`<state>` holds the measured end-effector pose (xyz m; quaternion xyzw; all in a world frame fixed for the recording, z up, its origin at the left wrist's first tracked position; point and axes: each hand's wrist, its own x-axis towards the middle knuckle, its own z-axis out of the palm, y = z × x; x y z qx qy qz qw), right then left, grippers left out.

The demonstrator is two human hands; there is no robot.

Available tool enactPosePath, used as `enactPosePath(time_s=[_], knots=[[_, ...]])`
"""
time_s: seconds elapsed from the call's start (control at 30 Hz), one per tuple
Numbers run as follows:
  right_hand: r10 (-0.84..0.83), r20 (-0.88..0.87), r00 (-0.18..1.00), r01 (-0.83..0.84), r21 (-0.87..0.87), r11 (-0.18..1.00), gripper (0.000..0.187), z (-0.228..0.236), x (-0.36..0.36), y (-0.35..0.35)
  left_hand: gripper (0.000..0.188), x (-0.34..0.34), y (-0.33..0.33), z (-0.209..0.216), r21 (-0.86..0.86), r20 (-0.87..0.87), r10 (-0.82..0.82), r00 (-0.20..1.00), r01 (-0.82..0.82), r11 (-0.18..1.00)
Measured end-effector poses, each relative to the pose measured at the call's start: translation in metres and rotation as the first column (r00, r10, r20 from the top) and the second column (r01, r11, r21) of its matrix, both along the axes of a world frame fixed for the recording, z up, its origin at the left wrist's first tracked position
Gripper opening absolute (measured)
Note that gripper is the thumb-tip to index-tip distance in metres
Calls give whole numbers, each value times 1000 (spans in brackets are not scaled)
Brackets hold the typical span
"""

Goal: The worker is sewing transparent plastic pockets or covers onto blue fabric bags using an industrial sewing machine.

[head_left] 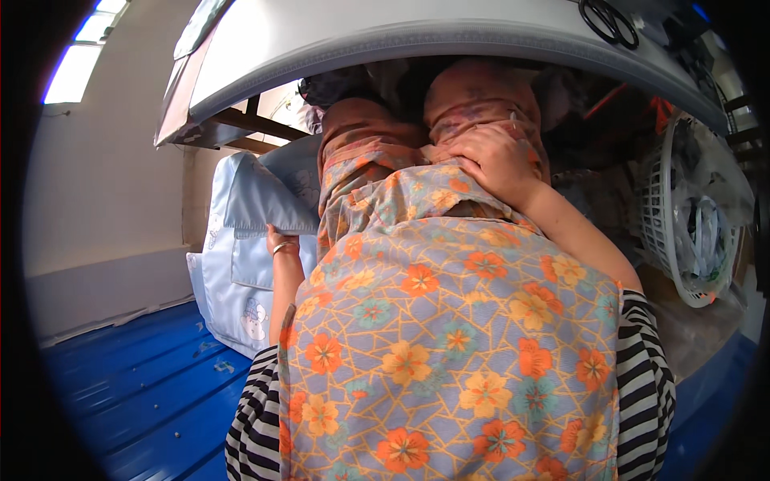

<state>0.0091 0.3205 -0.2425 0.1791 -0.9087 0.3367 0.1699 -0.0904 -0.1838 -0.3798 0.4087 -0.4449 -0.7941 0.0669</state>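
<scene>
Left fingers [271,232] hold pale-blue cloth [265,196] | right fingers [470,147] rest on floral fabric [425,188], grip unclear

A black looped item [612,24] lies on the white table [401,18].

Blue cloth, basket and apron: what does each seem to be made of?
Blue cloth: probably smooth synthetic fabric with a slight sheen; it catches light and folds softly by the left hand.
Basket: likely rigid white plastic, judging by its regular openwork wall and even rim.
Apron: matte printed fabric, as its creases and drape suggest; the fibre is unclear.
</scene>
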Motion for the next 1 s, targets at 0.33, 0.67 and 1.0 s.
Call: enactPosePath(time_s=[0.33,0.67,1.0], knots=[[-68,2,998,68,-20,997,13,-6,13,8,48,-28,-10,-34,73,2,-105,994,105,992],[-141,48,989,149,-301,942,16,-31,38,20,46,-2,-47,-42,-58,146,-207,967,217,974],[-210,39,977,207,-409,889,14,-43,56,44,44,-3,-24,-24,-161,199,-220,955,253,954]])
